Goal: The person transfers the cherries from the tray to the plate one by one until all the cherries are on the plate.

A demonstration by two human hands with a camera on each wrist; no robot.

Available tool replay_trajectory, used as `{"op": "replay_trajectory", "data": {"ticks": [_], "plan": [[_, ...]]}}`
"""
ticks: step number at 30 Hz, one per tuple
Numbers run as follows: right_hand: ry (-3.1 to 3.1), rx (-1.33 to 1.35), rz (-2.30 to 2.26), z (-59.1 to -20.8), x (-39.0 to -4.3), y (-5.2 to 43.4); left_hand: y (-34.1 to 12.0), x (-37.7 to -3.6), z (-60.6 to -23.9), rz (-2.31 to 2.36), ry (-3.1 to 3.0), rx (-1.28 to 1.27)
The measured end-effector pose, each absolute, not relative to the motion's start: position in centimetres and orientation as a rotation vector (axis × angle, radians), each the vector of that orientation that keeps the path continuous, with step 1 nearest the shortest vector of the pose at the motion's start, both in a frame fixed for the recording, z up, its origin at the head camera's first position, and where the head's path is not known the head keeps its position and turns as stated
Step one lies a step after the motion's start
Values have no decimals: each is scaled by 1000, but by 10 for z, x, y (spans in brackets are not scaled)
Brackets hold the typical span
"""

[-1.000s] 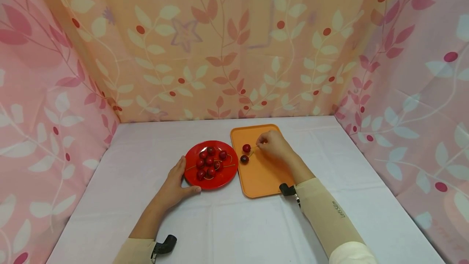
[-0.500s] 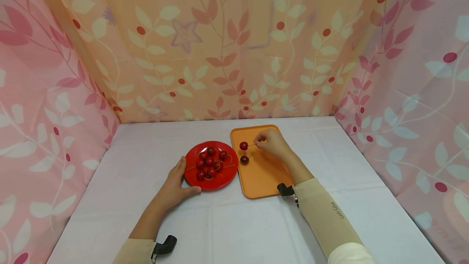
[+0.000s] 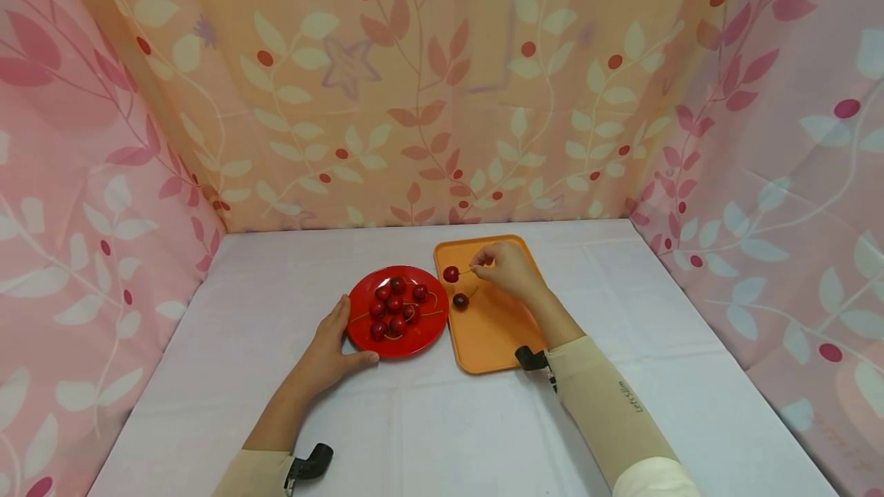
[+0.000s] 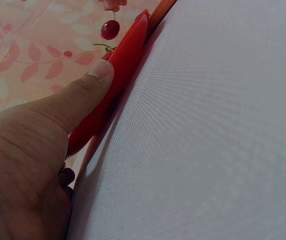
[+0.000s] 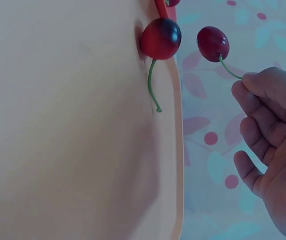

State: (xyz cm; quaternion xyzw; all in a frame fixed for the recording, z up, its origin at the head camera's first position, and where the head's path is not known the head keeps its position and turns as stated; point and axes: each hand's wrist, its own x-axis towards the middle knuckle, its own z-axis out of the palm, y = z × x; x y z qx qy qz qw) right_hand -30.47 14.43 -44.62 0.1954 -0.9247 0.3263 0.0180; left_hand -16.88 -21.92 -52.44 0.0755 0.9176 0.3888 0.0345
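My left hand (image 3: 334, 351) grips the left rim of a round red plate (image 3: 430, 340), its thumb (image 4: 90, 85) along the near edge. Several dark red cherries, some with stems showing, lie in the plate. Between thumb and forefinger, my right hand (image 3: 507, 271) pinches the stem of one cherry (image 3: 451, 274). In the right wrist view that cherry (image 5: 213, 44) hangs clear of the orange tray (image 3: 493, 336), over the tray's left part in the head view. Another cherry (image 3: 460, 301), darker on one side and with a green stem, lies on the tray near the plate.
Plate and tray sit side by side on a table with a white cloth (image 3: 414, 436). Floral curtains (image 3: 414, 98) enclose the back and both sides. A black wrist camera (image 3: 314, 460) is strapped at the left sleeve, another black camera (image 3: 530, 359) at the right.
My right hand has raised the pinched cherry off the tray and carried it left, closer to the plate. The left hand and the plate have stayed still.
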Motion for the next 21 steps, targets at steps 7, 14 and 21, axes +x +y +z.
{"op": "replay_trajectory", "data": {"ticks": [7, 14, 21], "plan": [[-2857, 628, 1096, -445, -302, 135, -219, -169, -524, 1196, 2824, 235], [-2878, 619, 1125, -444, -299, 128, -219, -169, -525, 1192, 2825, 235], [-2799, 695, 1113, -444, -296, 120, -220, -169, -526, 1193, 2818, 224]]}}
